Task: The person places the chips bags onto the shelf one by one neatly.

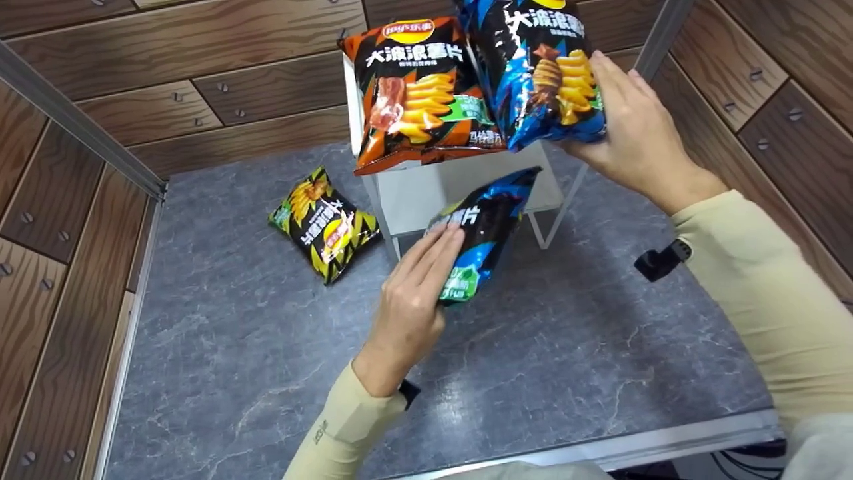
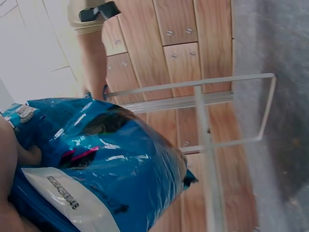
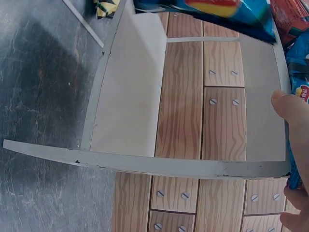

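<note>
My left hand [image 1: 408, 300] holds a blue-and-black bag of chips [image 1: 501, 223] tilted in front of a white rack [image 1: 416, 200]. Its fingers lie along the printed face; in the left wrist view this bag [image 2: 130, 164] fills the lower left. Higher up, my right hand [image 1: 636, 130] grips the right side of a second blue bag of chips [image 1: 520, 87] at the rack's top. An orange-and-black bag of chips [image 1: 416, 93] leans close beside that one on the left. The right wrist view shows the right thumb [image 3: 287, 104] at the bag's edge.
A yellow-and-black bag of chips [image 1: 326, 223] lies on the grey marbled table [image 1: 253, 360], left of the rack. Wood-patterned panels [image 1: 266, 87] wall in the back and both sides. A metal strip [image 1: 640, 447] runs along the near table edge.
</note>
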Tool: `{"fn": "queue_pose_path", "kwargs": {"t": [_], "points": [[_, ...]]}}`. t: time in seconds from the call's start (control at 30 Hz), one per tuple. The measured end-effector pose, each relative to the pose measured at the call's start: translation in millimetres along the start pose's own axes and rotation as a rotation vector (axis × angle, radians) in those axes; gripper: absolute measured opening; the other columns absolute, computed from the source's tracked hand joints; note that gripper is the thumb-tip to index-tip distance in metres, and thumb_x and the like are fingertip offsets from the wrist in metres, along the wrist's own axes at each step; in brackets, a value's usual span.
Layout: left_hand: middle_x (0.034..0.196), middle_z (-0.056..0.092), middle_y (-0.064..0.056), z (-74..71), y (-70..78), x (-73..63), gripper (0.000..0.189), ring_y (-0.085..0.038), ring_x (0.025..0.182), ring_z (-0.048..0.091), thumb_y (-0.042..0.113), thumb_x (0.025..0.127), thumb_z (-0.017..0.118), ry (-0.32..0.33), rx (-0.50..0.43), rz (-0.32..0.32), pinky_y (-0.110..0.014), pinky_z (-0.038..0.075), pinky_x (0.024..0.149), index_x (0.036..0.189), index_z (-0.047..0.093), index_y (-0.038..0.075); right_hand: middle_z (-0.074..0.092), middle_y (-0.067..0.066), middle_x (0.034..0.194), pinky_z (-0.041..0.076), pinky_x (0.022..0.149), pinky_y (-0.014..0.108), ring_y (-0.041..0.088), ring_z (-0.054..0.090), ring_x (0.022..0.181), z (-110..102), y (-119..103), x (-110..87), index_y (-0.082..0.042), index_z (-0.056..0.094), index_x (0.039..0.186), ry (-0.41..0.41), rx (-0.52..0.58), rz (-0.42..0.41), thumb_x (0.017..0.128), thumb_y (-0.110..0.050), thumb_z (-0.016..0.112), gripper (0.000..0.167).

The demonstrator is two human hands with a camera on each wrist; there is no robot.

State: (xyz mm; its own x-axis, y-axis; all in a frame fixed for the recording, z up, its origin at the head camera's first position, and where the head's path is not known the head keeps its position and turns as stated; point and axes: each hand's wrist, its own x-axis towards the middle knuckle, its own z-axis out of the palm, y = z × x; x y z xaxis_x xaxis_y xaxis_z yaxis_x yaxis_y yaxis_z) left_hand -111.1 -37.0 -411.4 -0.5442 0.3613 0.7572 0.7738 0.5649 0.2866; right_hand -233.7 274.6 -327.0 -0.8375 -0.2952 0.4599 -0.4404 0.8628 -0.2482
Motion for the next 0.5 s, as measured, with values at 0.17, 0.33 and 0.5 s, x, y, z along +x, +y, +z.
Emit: {"fn": "queue_pose_path", "kwargs": {"t": [0.17, 0.33, 0.5], "points": [[0.14, 0.06, -0.013, 8.4, 1.0, 13.5, 0.068, -0.029, 0.131, 0.057, -0.027, 0.079, 0.042, -0.032, 0.116, 0.001, -0.042, 0.046, 0.11, 0.139, 0.055, 0.001, 0.03, 0.021, 0.16, 0.018, 0.125, 0.05, 0.037, 0.031, 0.148, 0, 1, -0.4, 0.0, 0.026, 0.155, 0.012, -0.009, -0.011, 0.086, -0.034, 0.077, 0.092], [0.139, 0.061, -0.011, 26.6, -3.7, 21.3, 0.056, -0.028, 0.128, 0.059, -0.017, 0.087, 0.05, -0.099, 0.29, 0.02, -0.049, 0.051, 0.103, 0.139, 0.056, 0.004, 0.03, 0.021, 0.16, 0.019, 0.124, 0.051, 0.035, 0.03, 0.149, 2, 2, -0.5, 0.0, 0.027, 0.154, 0.019, -0.013, -0.022, 0.086, -0.034, 0.076, 0.091], [0.139, 0.061, -0.008, 50.7, -10.0, 24.3, 0.047, -0.026, 0.128, 0.059, -0.004, 0.094, 0.057, -0.151, 0.442, 0.022, -0.053, 0.05, 0.103, 0.14, 0.056, 0.008, 0.031, 0.021, 0.16, 0.019, 0.125, 0.051, 0.035, 0.03, 0.149, 2, 1, -0.9, 0.001, 0.027, 0.154, 0.018, -0.012, -0.012, 0.086, -0.033, 0.077, 0.091]]}}
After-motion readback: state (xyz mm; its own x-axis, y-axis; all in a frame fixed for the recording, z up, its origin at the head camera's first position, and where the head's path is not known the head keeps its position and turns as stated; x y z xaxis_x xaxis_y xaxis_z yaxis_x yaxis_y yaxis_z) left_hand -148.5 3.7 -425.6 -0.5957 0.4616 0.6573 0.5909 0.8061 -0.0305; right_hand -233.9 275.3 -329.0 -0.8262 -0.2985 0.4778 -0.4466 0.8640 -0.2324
